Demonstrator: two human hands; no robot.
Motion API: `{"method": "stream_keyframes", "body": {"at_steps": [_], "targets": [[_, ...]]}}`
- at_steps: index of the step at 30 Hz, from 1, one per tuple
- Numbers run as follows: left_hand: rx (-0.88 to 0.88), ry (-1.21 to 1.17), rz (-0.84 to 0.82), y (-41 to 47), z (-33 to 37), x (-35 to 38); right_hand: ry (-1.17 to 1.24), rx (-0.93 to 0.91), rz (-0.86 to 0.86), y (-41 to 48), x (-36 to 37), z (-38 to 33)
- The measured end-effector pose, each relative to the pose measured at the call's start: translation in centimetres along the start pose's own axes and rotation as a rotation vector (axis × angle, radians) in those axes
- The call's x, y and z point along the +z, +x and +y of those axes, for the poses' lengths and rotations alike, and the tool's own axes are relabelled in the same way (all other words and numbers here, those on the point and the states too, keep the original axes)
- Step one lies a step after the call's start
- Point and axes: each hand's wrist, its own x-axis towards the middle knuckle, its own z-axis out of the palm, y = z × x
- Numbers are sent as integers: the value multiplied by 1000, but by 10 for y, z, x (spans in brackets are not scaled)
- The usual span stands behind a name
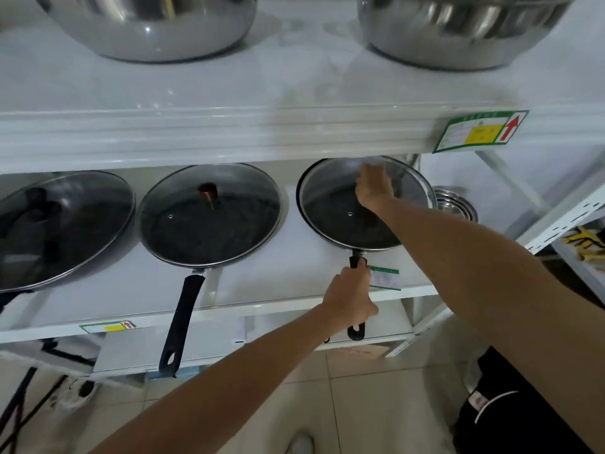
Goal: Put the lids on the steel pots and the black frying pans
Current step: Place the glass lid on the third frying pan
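Observation:
Three black frying pans sit on the lower white shelf [278,290], each under a glass lid. On the right pan [327,231] lies a glass lid [330,194]; my right hand [375,188] grips its knob from above, hiding the knob. My left hand [350,293] is closed around that pan's black handle [356,332], which juts over the shelf edge. The middle pan [209,231] carries a lid with a brown knob [207,193]. A lidded left pan [59,224] is partly cut off. Two steel pots [147,24] [458,31] stand on the upper shelf, their tops out of view.
The upper shelf edge [229,136] hangs low over the pans, leaving little height above the lids. Stacked steel bowls [455,203] sit right of the right pan. Another white rack [563,221] stands at the right. A dark bag [510,411] lies on the tiled floor.

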Motion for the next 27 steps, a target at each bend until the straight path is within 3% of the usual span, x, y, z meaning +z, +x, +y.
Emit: {"method": "stream_keyframes", "body": {"at_steps": [11,16,27], "targets": [[-15,-1,9,5,7,-1,46,-21,25,10,9,0],[-39,1,5,6,8,0,15,-138,26,9,9,9],[-16,11,1,5,19,4,-10,-154,-63,8,8,9]]}}
